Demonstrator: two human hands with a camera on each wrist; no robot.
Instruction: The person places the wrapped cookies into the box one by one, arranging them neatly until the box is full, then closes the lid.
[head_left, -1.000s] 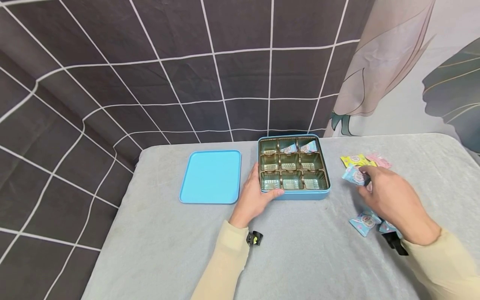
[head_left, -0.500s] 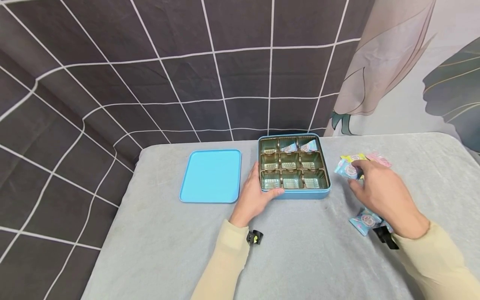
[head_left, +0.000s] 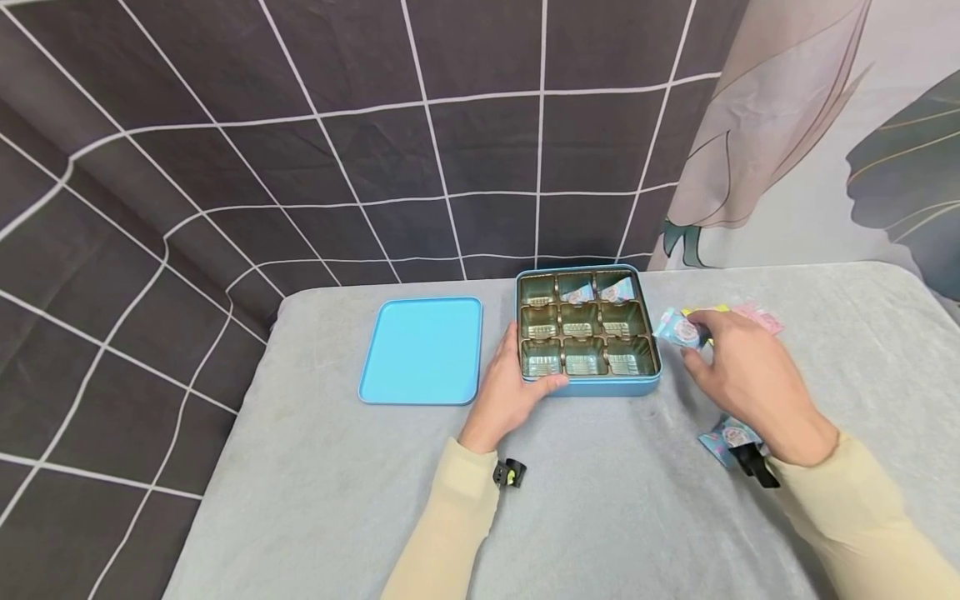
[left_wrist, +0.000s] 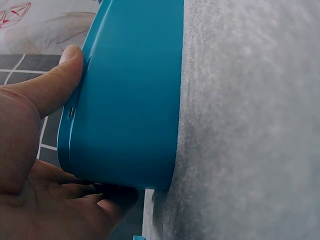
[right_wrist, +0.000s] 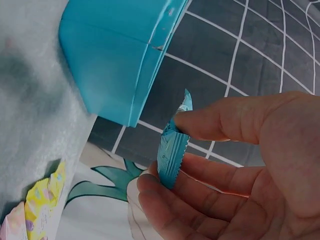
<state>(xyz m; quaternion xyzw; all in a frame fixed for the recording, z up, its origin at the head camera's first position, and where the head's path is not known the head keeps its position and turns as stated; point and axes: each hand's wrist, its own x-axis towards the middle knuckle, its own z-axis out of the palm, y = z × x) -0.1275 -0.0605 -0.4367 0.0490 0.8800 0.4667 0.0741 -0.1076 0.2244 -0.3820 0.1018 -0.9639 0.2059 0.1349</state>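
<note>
A blue tin (head_left: pixel 604 388) with a gold tray of nine compartments stands at the back of the table. Blue packets (head_left: pixel 618 291) lie in its back middle and back right compartments. My left hand (head_left: pixel 504 392) grips the tin's front left corner, its thumb on the front rim; the left wrist view shows the thumb and fingers around the tin (left_wrist: pixel 130 100). Right of the tin, my right hand (head_left: pixel 757 379) pinches a blue wrapped packet (head_left: pixel 681 329). In the right wrist view the packet (right_wrist: pixel 172 150) is between thumb and fingers, off the table.
The blue lid (head_left: pixel 422 352) lies flat left of the tin. Behind the right hand are a yellow packet (right_wrist: pixel 44 202) and a pink one (head_left: pixel 759 315). More blue packets (head_left: pixel 723 442) lie under the right wrist, partly hidden. A dark gridded cloth (head_left: pixel 487 150) hangs behind the table.
My right hand has moved left toward the tin with the blue packet, away from the yellow and pink packets. My left hand has stayed on the tin.
</note>
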